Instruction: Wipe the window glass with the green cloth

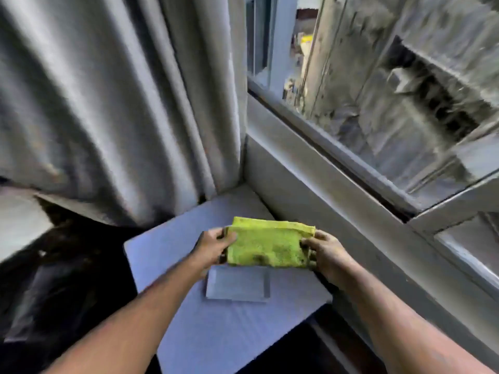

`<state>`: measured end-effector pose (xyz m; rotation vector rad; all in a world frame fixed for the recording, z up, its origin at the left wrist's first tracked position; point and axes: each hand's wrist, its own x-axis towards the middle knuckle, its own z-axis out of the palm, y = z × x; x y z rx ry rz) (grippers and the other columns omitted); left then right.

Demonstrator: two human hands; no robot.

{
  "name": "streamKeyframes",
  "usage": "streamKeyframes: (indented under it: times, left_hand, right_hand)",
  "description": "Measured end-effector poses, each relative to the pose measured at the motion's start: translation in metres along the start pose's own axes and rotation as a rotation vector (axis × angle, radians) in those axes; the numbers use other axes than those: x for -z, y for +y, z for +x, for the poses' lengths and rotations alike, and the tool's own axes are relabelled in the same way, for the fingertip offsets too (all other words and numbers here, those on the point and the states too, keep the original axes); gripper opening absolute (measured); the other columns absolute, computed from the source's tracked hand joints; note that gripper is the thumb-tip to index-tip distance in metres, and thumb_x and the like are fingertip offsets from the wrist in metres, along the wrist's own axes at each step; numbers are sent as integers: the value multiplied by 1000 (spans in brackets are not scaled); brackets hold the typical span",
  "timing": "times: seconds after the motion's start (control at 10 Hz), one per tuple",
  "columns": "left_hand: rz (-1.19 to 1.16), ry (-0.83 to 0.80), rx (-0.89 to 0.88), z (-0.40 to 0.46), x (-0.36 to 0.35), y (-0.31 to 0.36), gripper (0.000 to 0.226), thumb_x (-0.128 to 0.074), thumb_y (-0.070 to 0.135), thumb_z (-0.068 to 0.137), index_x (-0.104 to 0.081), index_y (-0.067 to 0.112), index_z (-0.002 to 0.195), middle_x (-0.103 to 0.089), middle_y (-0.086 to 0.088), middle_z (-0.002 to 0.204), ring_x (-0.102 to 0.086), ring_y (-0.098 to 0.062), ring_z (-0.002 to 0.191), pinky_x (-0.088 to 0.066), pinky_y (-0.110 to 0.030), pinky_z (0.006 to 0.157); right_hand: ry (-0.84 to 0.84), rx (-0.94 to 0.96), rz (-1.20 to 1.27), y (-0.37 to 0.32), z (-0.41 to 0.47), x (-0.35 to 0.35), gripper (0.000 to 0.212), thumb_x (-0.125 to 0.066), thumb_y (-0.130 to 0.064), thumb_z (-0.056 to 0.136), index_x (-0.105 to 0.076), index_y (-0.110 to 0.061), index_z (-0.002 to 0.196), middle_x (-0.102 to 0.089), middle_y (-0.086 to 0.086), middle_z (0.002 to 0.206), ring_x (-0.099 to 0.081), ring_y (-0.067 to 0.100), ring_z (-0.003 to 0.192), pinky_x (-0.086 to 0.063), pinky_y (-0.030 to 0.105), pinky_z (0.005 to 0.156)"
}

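Observation:
A folded yellow-green cloth [268, 245] with dark smudges is held up between both hands, above a pale blue-grey table top [194, 314]. My left hand [213, 247] grips its left edge and my right hand [326, 255] grips its right edge. The window glass [391, 103] is up and to the right, beyond a grey frame [324, 168]. A weathered building wall shows through it. The cloth is well apart from the glass.
A grey curtain [108, 103] hangs at the left, reaching down beside the table's far corner. A small clear rectangular plate [237, 284] lies on the table under the cloth. Dark floor lies left of the table.

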<state>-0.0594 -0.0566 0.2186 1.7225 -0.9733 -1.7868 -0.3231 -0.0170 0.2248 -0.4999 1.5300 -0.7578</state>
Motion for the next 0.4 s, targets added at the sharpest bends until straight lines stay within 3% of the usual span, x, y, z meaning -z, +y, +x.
streamKeyframes:
  times: [0.1,0.2,0.3,0.4]
  left_hand:
    - [-95,94,232,45,40,-121,23,-59,5,97,-64,1,119,-67,-12,99,-64,-18,75,-58,-29,65]
    - [-118,156,300,89,54,-196,21,-64,-2,92,-62,-6,112,-63,-20,95,-60,-20,73,-54,-32,68]
    - [-69,227,270,129,61,-240,34,-65,-9,89,-59,-16,122,-68,-20,94,-64,-17,65,-52,-28,66]
    - [75,411,255,144,79,-250,36,-66,-2,89,-63,-4,125,-71,-23,116,-68,-29,93,-50,-32,79]
  right_hand:
    - [69,-196,-114,102,77,-52,17,-61,2,95,-63,-15,95,-63,2,78,-60,12,59,-50,23,49]
    - [138,-314,-133,179,127,-74,18,-65,0,94,-62,-18,95,-67,1,82,-66,14,64,-52,22,44]
    - [195,-341,-152,227,161,-77,16,-73,-1,90,-65,-9,102,-67,10,80,-64,17,59,-54,22,45]
    - [414,-271,-381,235,170,-66,38,-78,-15,88,-64,-4,121,-74,14,95,-68,29,80,-58,35,73]
